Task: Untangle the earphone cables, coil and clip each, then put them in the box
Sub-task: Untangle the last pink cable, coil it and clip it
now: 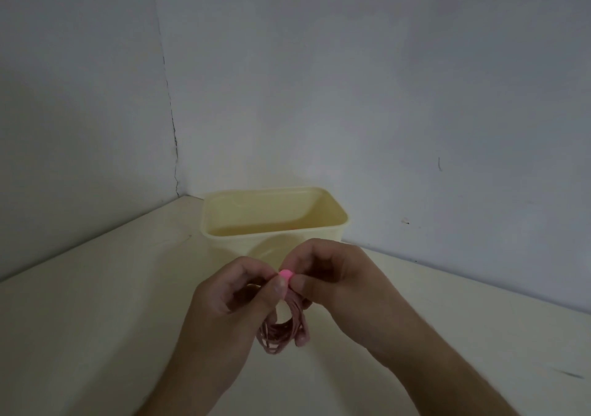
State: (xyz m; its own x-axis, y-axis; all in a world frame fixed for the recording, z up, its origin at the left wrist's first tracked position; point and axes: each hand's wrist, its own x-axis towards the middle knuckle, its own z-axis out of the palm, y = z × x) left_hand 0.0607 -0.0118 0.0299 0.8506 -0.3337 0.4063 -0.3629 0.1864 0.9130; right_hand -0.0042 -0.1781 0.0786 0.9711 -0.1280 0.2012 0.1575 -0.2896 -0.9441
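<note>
A coiled pink earphone cable point(281, 332) hangs in loops below my two hands, just in front of the box. At the top of the coil sits a bright pink clip point(285, 275). My left hand point(233, 291) and my right hand point(332, 275) both pinch that clip between thumb and fingers, thumbs almost touching. The cream plastic box point(275, 220) stands open behind my hands, near the wall corner. Its inside looks bare as far as I can see; the front wall hides the bottom.
The box stands on a pale cream table point(96, 319) that runs into a corner of two grey walls point(415, 112). A dark smudge point(572, 374) marks the table at the right. No other cable shows on the table.
</note>
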